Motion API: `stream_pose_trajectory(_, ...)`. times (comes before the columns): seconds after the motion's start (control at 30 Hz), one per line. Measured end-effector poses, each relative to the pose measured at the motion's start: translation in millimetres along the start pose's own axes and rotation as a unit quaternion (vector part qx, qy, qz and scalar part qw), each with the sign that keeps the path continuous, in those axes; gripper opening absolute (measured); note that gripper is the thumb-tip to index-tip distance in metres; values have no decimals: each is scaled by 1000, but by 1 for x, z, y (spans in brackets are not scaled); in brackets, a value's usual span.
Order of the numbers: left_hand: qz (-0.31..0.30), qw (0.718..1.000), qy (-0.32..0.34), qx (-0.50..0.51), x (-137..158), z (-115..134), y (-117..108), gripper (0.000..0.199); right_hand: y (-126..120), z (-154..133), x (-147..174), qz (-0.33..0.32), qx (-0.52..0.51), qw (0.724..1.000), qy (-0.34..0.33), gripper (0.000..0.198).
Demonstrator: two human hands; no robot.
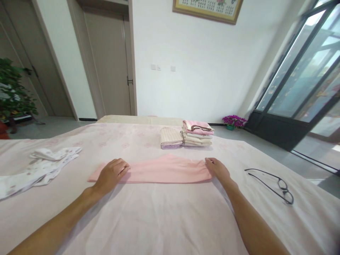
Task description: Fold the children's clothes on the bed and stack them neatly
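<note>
A pair of pink pants (164,171), folded lengthwise into a long strip, lies across the bed in front of me. My left hand (113,171) rests over its left part, fingers curled together and thumb close beneath them on the cloth. At the opposite end, my right hand (216,168) pinches the gathered right edge between thumb and fingers. The fingertips of both hands are partly hidden. Just beyond the pants sit a striped folded garment (171,136) and a taller stack of folded clothes (198,134), with a pink and brown piece on top.
Black-framed glasses (283,189) lie on the bed to the right of my right hand. A white patterned garment (45,168) is spread loosely at the left. The pale pink bedsheet (159,219) covers the bed. Purple flowers (235,121) stand on the floor beyond its far right edge.
</note>
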State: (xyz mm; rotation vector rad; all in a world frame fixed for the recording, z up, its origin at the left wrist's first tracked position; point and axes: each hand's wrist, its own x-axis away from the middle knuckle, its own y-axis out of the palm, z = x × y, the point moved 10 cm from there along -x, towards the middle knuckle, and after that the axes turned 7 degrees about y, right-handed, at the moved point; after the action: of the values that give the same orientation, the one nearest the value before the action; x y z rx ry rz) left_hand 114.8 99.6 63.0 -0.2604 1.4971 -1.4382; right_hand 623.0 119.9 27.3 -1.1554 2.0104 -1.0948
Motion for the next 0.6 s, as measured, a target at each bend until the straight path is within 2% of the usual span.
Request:
stream_pose_trajectory(0.07, 0, 1000, -26, 8, -28, 11, 13, 26, 1, -3, 3, 0, 31, 999, 17, 54)
stream_pose_trajectory(0.17, -33, 997, -59, 30, -74, 32, 43, 24, 8, -10, 10, -12, 51, 999, 11, 47)
stream_pose_trajectory(0.33, -78, 993, -87, -7, -136, 65, 89, 31, 12, -3, 14, 17, -16, 1000, -5, 37)
stream_pose_trajectory(0.5, -110, 985, -127, -37, -167, 76, 122, 44, 12, 5, 8, 33, -71, 996, -33, 33)
stream_pose_trajectory(0.6, -137, 979, -146, -30, -173, 77, 137, 39, 14, 8, 5, 22, -89, 995, -30, 38)
